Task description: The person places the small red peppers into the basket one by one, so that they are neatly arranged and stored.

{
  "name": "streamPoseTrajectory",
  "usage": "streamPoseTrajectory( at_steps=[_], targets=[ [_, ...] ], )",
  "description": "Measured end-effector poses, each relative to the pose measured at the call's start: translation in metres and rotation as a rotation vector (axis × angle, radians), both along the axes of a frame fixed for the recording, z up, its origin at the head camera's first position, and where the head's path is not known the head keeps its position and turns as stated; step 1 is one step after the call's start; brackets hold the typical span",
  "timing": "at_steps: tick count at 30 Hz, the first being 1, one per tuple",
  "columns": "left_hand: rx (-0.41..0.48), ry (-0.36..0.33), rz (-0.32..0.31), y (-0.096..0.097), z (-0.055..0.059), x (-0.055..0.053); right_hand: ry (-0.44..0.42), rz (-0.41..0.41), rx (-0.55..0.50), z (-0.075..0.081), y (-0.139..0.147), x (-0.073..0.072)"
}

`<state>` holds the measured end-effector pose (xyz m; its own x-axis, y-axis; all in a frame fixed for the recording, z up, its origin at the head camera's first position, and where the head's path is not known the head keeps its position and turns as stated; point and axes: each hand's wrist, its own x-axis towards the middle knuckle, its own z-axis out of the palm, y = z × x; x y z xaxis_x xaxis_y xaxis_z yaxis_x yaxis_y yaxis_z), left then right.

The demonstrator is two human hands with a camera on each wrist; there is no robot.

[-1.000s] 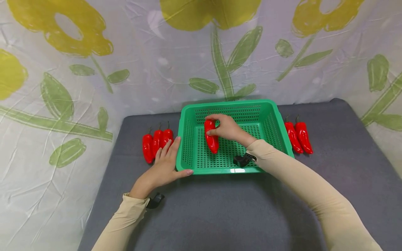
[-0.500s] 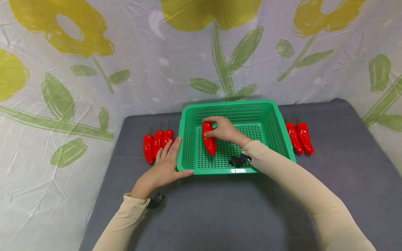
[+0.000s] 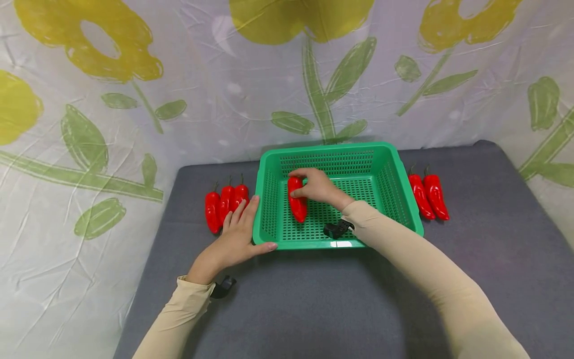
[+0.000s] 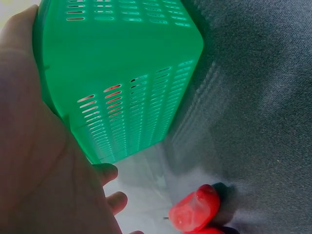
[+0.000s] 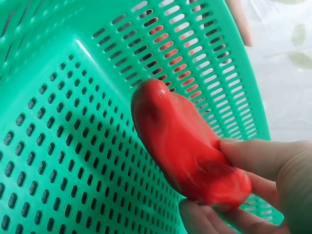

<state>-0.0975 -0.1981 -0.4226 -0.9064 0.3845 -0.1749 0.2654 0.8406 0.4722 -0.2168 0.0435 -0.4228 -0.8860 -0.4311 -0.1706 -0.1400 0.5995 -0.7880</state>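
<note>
A glossy red chili pepper (image 3: 298, 205) is pinched between the thumb and fingers of my right hand (image 3: 317, 186), inside the left part of a green plastic basket (image 3: 341, 245). In the right wrist view the pepper (image 5: 178, 141) is tilted, its tip toward the basket's corner; whether it touches the floor I cannot tell. My left hand (image 3: 235, 232) rests on the basket's left rim with straight, spread fingers, the thumb along the front edge. Just beyond those fingers lie three red peppers (image 3: 226, 202) side by side, partly hidden by the hand.
Two more red peppers (image 3: 428, 197) lie close to the basket's right side. The grey cloth-covered table (image 3: 305, 299) extends in front. A flower-print curtain (image 3: 202, 99) hangs right behind the basket and along both sides.
My right hand has moved slightly left and down with the pepper inside the basket. The left hand stays on the rim.
</note>
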Motion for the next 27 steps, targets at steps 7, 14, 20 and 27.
streamPoseTrajectory(
  at_steps=[7, 14, 20, 27],
  targets=[
    [-0.001, -0.003, 0.001, 0.0, 0.0, 0.001, -0.018, 0.011, 0.005, -0.004, -0.005, 0.0],
    [0.008, -0.003, 0.0, 0.0, 0.0, 0.0, -0.019, 0.021, 0.03, -0.006, -0.011, 0.0],
    [-0.005, -0.008, 0.001, -0.001, -0.002, -0.001, -0.026, 0.025, 0.031, -0.007, -0.017, 0.001],
    [0.001, -0.001, 0.002, -0.002, -0.003, -0.001, -0.013, 0.037, 0.06, -0.011, -0.022, 0.0]
  ],
)
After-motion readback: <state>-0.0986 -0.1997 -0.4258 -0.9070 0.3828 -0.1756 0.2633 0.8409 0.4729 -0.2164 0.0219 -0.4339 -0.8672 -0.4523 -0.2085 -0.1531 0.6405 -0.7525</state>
